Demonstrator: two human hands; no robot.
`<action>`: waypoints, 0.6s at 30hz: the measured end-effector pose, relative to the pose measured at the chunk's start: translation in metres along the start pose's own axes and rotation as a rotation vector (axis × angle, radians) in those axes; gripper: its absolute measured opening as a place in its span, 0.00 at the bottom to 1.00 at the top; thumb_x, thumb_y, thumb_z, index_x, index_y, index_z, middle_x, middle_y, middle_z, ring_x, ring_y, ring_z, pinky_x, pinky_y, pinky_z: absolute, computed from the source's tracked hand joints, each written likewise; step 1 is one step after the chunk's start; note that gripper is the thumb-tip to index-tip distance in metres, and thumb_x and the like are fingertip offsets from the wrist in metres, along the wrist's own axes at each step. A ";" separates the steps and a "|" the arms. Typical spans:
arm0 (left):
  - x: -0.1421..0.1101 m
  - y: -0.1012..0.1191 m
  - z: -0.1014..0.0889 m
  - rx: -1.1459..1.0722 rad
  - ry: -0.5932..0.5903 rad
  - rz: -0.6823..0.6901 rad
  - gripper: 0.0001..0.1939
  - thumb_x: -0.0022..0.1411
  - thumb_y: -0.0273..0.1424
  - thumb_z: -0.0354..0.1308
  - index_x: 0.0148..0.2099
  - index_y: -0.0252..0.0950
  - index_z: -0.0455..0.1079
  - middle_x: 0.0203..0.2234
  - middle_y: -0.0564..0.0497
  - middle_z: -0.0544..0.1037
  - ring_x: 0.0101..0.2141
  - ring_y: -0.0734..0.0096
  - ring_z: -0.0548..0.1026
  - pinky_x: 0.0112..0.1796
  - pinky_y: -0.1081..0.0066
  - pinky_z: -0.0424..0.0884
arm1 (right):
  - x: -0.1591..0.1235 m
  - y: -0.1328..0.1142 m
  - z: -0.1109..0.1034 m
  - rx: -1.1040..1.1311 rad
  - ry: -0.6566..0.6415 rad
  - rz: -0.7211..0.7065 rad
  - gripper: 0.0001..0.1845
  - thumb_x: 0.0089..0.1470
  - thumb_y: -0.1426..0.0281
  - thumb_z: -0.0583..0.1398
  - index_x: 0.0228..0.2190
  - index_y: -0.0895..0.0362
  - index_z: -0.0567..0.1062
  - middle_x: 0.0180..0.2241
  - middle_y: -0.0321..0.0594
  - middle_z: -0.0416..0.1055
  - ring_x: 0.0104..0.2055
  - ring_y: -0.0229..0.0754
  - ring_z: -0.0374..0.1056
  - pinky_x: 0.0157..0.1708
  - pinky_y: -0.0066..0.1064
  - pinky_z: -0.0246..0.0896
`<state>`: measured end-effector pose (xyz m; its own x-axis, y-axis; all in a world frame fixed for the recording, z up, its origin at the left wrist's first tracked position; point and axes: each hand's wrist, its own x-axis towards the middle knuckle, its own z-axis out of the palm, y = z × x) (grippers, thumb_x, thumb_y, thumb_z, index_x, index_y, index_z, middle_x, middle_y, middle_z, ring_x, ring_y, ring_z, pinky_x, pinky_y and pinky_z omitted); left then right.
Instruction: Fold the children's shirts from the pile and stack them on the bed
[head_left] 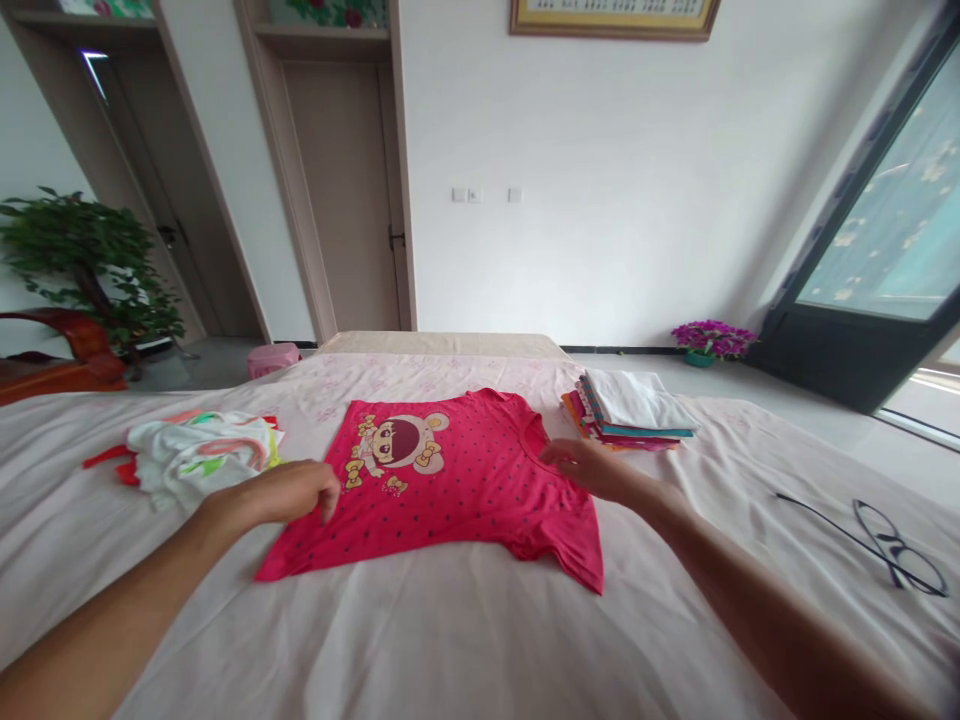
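A red T-shirt (457,490) with dark dots and a cartoon-girl print lies spread out, its neckline to the right and its hem to the left. At the hem edge is my left hand (296,490), fingers curled down and closed on the cloth. My right hand (589,468) is at the neckline, its fingers pinched together on the collar fabric. Left of the shirt sits a crumpled heap of white, red and green clothes (199,455). Beyond my right hand is a stack of folded clothes (634,405), a white one on top.
The pale bedsheet (420,640) carries everything, with some wrinkles. Black-framed glasses (889,545) lie at the right. On the floor around are a pink stool (274,358), a potted plant (82,270) and purple flowers (716,338).
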<state>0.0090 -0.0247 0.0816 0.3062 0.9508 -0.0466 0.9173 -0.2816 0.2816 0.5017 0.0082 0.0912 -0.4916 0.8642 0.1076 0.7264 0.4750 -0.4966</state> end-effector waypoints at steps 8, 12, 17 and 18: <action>0.116 0.057 0.068 0.020 0.283 -0.075 0.27 0.66 0.37 0.41 0.63 0.30 0.62 0.62 0.38 0.64 0.62 0.58 0.60 0.59 0.61 0.56 | 0.124 -0.017 0.089 -0.365 0.063 0.095 0.32 0.63 0.60 0.48 0.64 0.62 0.54 0.66 0.56 0.49 0.67 0.56 0.45 0.62 0.47 0.44; 0.118 0.025 0.090 0.077 0.319 -0.236 0.31 0.67 0.42 0.42 0.66 0.32 0.55 0.65 0.34 0.57 0.65 0.49 0.53 0.60 0.49 0.50 | 0.140 0.013 0.101 -0.411 -0.008 0.249 0.37 0.64 0.52 0.43 0.66 0.60 0.49 0.69 0.50 0.40 0.70 0.55 0.34 0.65 0.50 0.32; 0.100 -0.022 0.089 0.231 0.281 -0.345 0.30 0.67 0.42 0.41 0.68 0.39 0.51 0.66 0.36 0.55 0.65 0.49 0.53 0.58 0.47 0.51 | 0.127 0.054 0.079 -0.460 0.007 0.329 0.36 0.64 0.53 0.39 0.66 0.59 0.50 0.69 0.49 0.41 0.70 0.51 0.36 0.64 0.53 0.32; 0.097 -0.027 0.087 0.247 0.275 -0.337 0.29 0.66 0.40 0.43 0.68 0.40 0.52 0.66 0.35 0.54 0.65 0.48 0.53 0.58 0.47 0.51 | 0.124 0.056 0.075 -0.470 0.012 0.332 0.35 0.65 0.54 0.39 0.66 0.58 0.51 0.68 0.48 0.43 0.70 0.51 0.37 0.64 0.53 0.32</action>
<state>0.0363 0.0635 -0.0138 -0.0652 0.9837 0.1676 0.9968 0.0563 0.0573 0.4458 0.1293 0.0122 -0.1971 0.9801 0.0224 0.9777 0.1982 -0.0691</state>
